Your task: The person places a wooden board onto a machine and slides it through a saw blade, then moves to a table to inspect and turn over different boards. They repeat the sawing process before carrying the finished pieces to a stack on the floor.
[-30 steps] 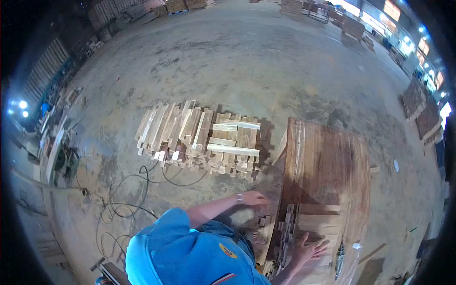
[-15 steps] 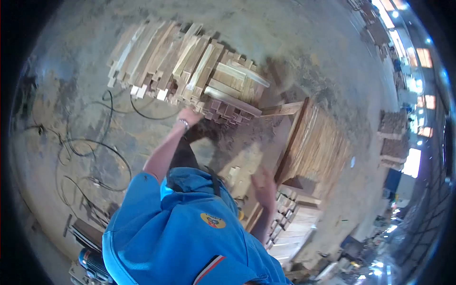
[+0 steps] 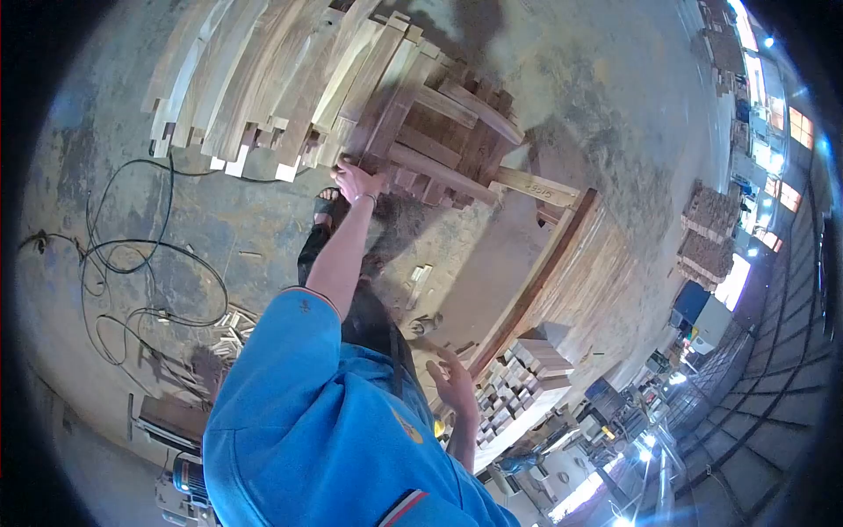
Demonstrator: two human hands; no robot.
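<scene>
My left hand (image 3: pixel 358 183), with a band at the wrist, is at the near ends of a stack of wooden boards (image 3: pixel 290 79). Its fingers are bent over the end of one pale board, though part of the grip is hidden. My right hand (image 3: pixel 454 382) hangs lower, by my body, fingers apart and nothing in it. Nearest to it is a pile of short wooden blocks (image 3: pixel 518 386). Just right of my left hand, more boards lie crosswise over a stack of darker pieces (image 3: pixel 430 186).
A long wooden panel (image 3: pixel 562 290) with a dark edge stands to the right, a marked board (image 3: pixel 537 184) at its far end. Black cable (image 3: pixel 158 241) loops over the floor at left, near scattered wood offcuts (image 3: pixel 233 329). A motor (image 3: pixel 189 479) sits lower left.
My view has moved closer to the board stack and turned. My left hand stays at the board ends, its arm more extended. My right hand has dropped lower and nearer my body.
</scene>
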